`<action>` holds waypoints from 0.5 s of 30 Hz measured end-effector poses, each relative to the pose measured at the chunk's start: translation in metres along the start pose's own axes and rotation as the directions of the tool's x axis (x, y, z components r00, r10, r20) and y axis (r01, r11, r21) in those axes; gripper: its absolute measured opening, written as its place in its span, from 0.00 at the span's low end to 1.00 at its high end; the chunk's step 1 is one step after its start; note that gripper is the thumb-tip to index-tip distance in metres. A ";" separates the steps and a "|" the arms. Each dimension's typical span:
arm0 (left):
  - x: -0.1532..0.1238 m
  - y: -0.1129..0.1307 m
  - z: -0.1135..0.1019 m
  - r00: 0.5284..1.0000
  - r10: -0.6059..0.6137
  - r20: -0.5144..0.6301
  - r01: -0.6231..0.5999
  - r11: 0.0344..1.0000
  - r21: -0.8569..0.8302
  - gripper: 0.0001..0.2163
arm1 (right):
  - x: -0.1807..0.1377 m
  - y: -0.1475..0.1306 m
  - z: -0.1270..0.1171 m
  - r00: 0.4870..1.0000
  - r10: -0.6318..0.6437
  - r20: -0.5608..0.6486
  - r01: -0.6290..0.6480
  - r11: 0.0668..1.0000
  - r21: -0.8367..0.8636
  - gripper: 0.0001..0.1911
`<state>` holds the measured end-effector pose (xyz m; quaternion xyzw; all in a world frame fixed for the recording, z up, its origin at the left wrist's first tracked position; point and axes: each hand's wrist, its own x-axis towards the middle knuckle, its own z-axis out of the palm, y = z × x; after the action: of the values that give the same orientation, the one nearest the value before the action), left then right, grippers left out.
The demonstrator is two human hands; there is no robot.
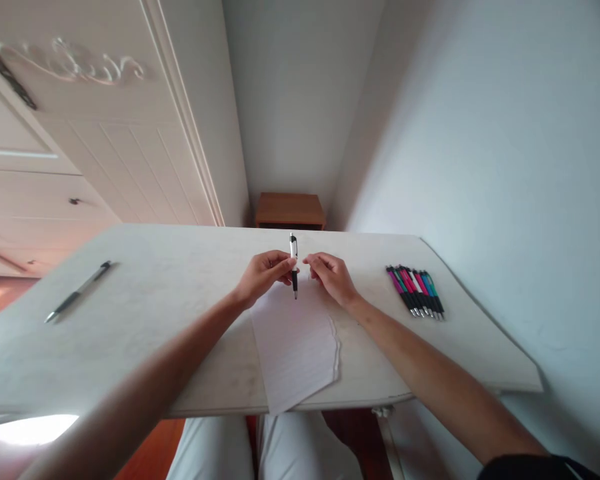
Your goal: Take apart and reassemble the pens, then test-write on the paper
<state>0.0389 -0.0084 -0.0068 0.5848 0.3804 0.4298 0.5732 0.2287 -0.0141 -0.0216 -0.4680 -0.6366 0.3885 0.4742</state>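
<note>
My left hand point(270, 272) pinches a white pen with a black grip point(294, 257) between thumb and fingers. The pen stands nearly upright, its tip pointing down above a sheaf of white paper point(295, 353). Just to the right of the pen, my right hand point(331, 275) is loosely curled with its index finger toward the barrel. A small gap separates it from the pen, and nothing shows in its fingers. Under both hands lies the paper, its right edge ragged and its near corner over the table's front edge.
On the white table point(180, 267), a row of several coloured pens point(416, 292) lies at the right. A single silver and black pen point(79, 292) rests at the far left. Behind the table stands a brown wooden stand point(290, 208), with a white cabinet point(145, 153) at left and walls around.
</note>
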 end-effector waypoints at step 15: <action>-0.005 -0.005 -0.014 0.991 -0.133 -0.009 0.133 0.991 -0.016 0.23 | 0.011 -0.015 0.026 0.981 0.091 0.169 -0.125 0.971 0.203 0.19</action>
<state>0.0244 -0.0080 -0.0120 0.5516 0.4182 0.3965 0.6030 0.1993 -0.0091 -0.0115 -0.4164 -0.6006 0.5155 0.4474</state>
